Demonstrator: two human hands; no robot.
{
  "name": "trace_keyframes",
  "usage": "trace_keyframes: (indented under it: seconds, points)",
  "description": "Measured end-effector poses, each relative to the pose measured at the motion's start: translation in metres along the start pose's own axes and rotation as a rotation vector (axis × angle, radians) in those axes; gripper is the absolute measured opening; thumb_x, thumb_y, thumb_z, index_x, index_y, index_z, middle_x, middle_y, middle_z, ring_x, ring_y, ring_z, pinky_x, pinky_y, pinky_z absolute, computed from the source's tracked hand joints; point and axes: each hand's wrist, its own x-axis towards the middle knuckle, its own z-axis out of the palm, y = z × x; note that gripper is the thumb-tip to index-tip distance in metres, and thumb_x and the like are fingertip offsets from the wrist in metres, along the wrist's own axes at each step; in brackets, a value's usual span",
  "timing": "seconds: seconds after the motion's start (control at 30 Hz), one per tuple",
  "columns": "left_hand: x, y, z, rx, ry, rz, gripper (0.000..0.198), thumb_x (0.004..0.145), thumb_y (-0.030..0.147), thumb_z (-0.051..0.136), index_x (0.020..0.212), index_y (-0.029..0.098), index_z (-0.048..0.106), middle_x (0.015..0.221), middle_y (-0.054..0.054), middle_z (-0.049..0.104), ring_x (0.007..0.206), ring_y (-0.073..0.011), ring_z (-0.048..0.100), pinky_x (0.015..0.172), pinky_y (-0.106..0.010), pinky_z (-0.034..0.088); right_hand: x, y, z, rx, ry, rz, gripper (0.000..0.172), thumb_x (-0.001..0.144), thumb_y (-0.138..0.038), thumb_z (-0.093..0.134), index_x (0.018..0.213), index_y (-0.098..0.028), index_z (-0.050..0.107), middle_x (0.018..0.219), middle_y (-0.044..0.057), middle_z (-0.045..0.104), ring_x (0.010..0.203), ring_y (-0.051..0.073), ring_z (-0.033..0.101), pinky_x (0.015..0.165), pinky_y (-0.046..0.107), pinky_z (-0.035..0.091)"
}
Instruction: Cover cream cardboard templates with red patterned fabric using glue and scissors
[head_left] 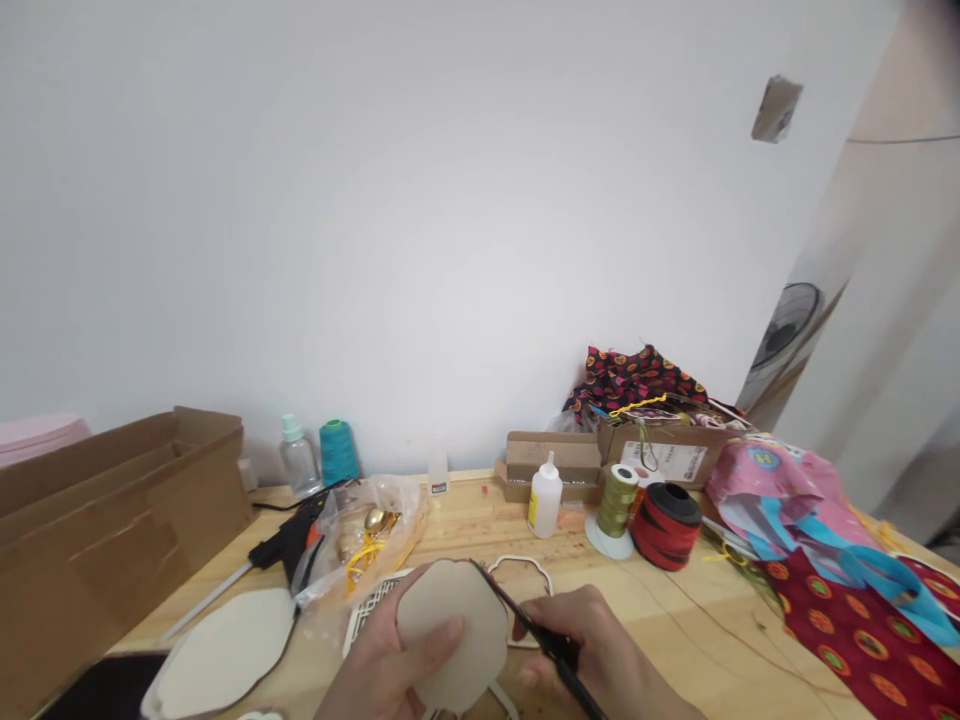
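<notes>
My left hand [386, 660] grips a beige scalloped board [454, 625], its thumb lying flat across the face. In my right hand [589, 640] is a slim black pointed tool [556, 650]; its exact kind is not clear. The tool's tip meets the upper right edge of the board. Behind the hands lies a thin white scalloped frame [551, 580], partly covered by my right hand. A white lattice piece [367, 607] shows beside my left hand. Farther left rests a larger pale scalloped board [229, 645] with a dark edge.
At left stand a cardboard box [112, 540], a black glue gun [289, 535] and a plastic bag [382, 520] with gold trinkets. A glue bottle [546, 505], green thread spool [617, 503] and red thread spool [666, 530] stand at back right. Patterned fabric [862, 630] covers the right side.
</notes>
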Motion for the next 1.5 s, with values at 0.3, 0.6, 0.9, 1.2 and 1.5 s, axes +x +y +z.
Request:
trace_keyframes:
  seconds: [0.3,0.6,0.9,1.2,1.5]
  points:
    - [0.001,0.002,-0.004,0.058,-0.008,0.016,0.039,0.055,0.023,0.073,0.089,0.016,0.057,0.076,-0.008,0.068,0.068,-0.0230,0.063,0.055,-0.029,0.047,-0.004,0.020,0.009,0.188,-0.066,0.034,0.066,0.072,-0.070,0.034,0.095,-0.013,0.059,0.058,-0.003,0.040,0.051,0.010,0.039,0.047,0.019,0.034]
    - [0.005,-0.001,-0.010,0.109,-0.029,0.021,0.040,0.052,0.025,0.074,0.088,0.016,0.060,0.076,-0.009,0.068,0.068,-0.0238,0.062,0.056,-0.031,0.046,-0.017,0.011,0.001,0.239,-0.029,0.113,0.056,0.073,-0.061,0.046,0.107,-0.017,0.054,0.089,0.006,0.054,0.075,0.018,0.050,0.064,0.026,0.042]
    - [0.004,-0.005,-0.008,0.135,0.021,-0.016,0.048,0.051,0.021,0.075,0.094,0.015,0.054,0.073,-0.005,0.068,0.059,-0.0172,0.060,0.049,-0.026,0.045,-0.013,0.015,0.012,0.250,-0.018,0.129,0.053,0.075,-0.065,0.036,0.083,-0.016,0.055,0.071,0.001,0.045,0.061,0.013,0.043,0.054,0.022,0.040]
    - [0.002,-0.004,-0.010,0.151,0.045,-0.019,0.048,0.047,0.023,0.077,0.089,0.016,0.056,0.071,-0.004,0.068,0.061,-0.0179,0.060,0.050,-0.026,0.046,0.000,0.000,0.000,0.259,-0.109,-0.014,0.052,0.077,-0.061,0.036,0.072,-0.013,0.056,0.059,-0.004,0.032,0.052,0.008,0.029,0.044,0.018,0.024]
    - [0.000,0.000,-0.012,0.210,-0.002,-0.037,0.051,0.045,0.028,0.078,0.089,0.016,0.056,0.071,-0.005,0.068,0.063,-0.0188,0.060,0.052,-0.027,0.047,-0.002,0.003,-0.004,0.187,-0.102,-0.018,0.054,0.073,-0.063,0.043,0.074,-0.012,0.062,0.053,-0.006,0.029,0.048,0.007,0.026,0.042,0.020,0.018]
